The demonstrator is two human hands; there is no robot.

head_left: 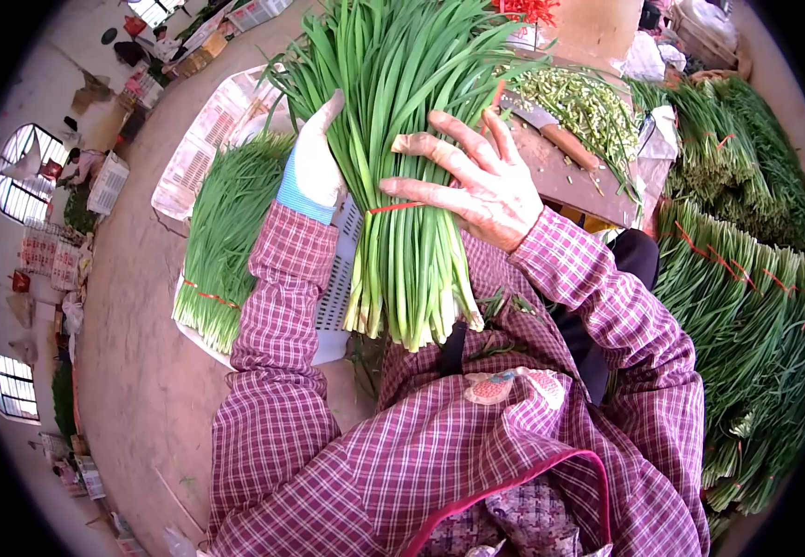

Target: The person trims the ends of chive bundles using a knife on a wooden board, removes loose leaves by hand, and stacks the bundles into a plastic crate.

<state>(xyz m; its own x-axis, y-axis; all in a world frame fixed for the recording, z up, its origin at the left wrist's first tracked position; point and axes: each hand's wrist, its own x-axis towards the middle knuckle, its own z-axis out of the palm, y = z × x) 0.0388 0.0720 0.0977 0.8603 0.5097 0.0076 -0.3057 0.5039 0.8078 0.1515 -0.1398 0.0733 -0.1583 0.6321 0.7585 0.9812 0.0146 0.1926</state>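
Observation:
A large bundle of long green stalks (412,251), tied with a thin red band (397,207), is held upright in front of my chest, its pale cut ends down. My left hand (317,158), in a white glove with a blue cuff, supports the bundle's left side, thumb up. Bare, my right hand (476,176) lies over its right front with fingers spread across the leaves near the band. The fingers of my left hand are mostly hidden behind the bundle.
Another tied bundle (226,232) lies in a white basket (172,190) at left. A knife (565,144) and chopped stalk ends (588,107) are on a board (551,181) at right. Many bundles (736,325) are piled far right. People (166,45) are in the background.

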